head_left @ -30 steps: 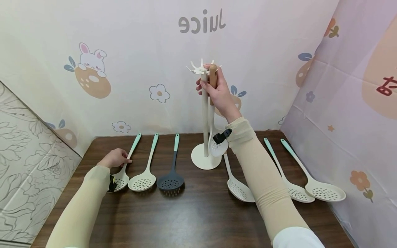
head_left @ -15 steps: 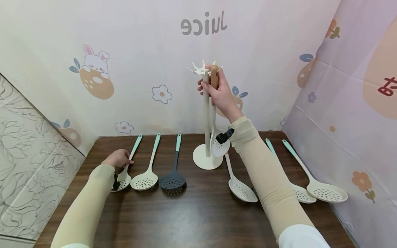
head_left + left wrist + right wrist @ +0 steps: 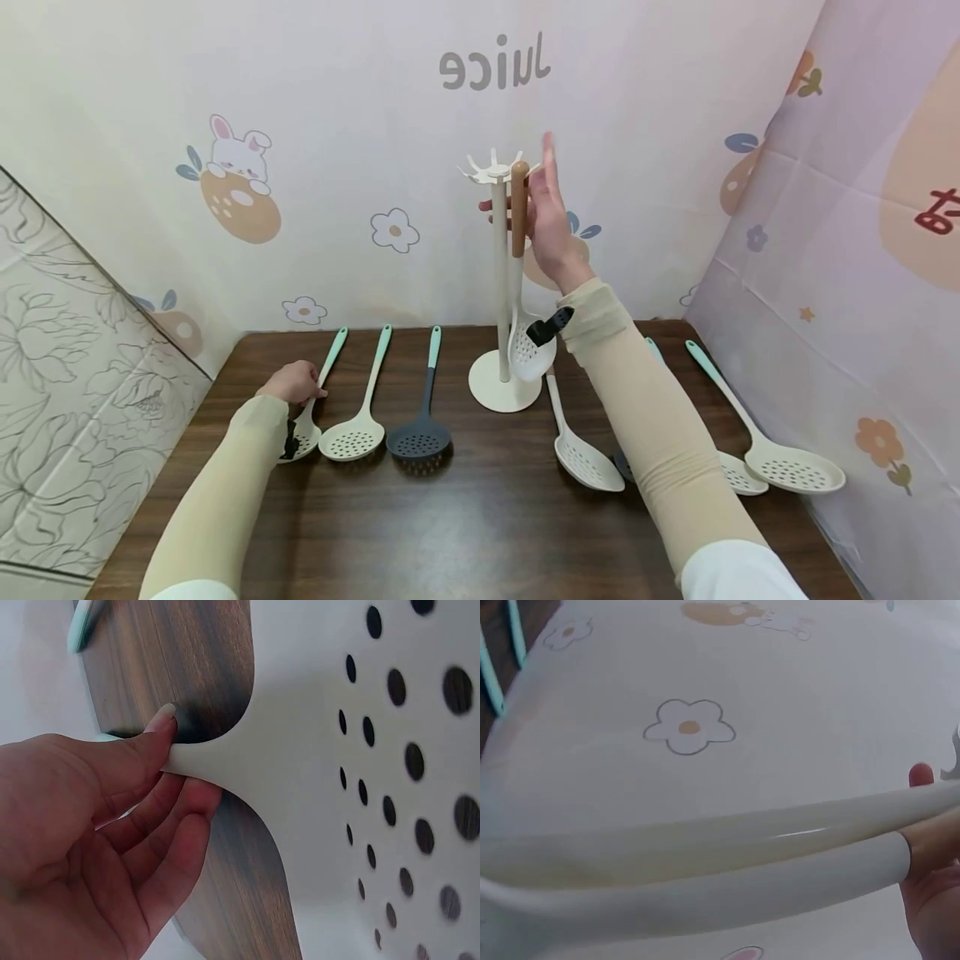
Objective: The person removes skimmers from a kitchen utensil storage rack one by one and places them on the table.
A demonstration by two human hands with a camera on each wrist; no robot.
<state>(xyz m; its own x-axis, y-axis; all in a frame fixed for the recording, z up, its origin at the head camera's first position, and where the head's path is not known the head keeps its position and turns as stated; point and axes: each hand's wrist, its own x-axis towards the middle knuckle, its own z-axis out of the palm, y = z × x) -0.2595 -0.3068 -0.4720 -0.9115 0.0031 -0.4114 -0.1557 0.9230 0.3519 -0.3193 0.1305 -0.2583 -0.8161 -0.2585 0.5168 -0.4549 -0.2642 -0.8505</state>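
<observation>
At the left of the head view my left hand pinches the neck of a cream skimmer with a mint handle; its perforated bowl lies at the table. A white utensil stand, with a ring of hooks on top and a round base, stands upright at the back. From it hangs a white slotted spoon with a wooden handle. My right hand is beside that handle, one digit raised straight up, other fingertips showing behind the pole. In the right wrist view the wooden handle lies close to the palm.
On the brown table lie another cream skimmer and a dark grey skimmer. Right of the stand are a white slotted spoon, a dark utensil partly under my forearm, and two white mint-handled turners, the outer one near the right curtain.
My right hand has loosened from the stand and the wooden handle, one digit now lifted upward. The spoon stays hanging. My left hand keeps its pinch; the view has shifted slightly.
</observation>
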